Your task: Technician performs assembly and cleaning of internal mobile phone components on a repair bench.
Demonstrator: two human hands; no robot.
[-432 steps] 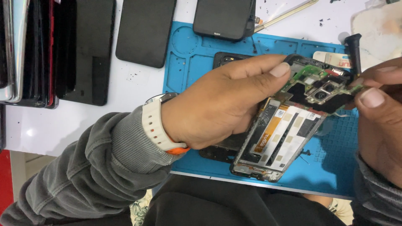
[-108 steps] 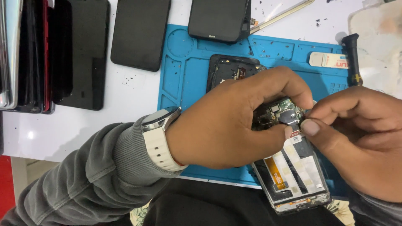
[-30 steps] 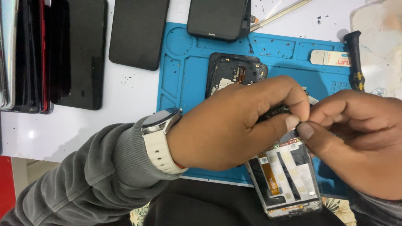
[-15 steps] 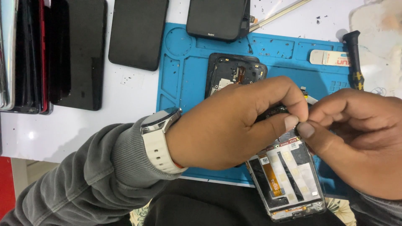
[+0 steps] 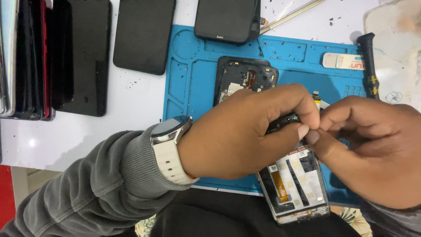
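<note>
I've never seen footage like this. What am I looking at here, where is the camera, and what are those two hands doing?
There is no machine here: a person works with bare hands, and a camera worn on the head looks down at them. The left hand, with a white-strapped watch on its wrist, and the right hand pinch a small dark part together above an opened phone. The phone lies on a blue mat on a white table. Another opened phone shell rests on the mat, dark phones lie beyond it, and a black-handled screwdriver lies at the right.
</note>
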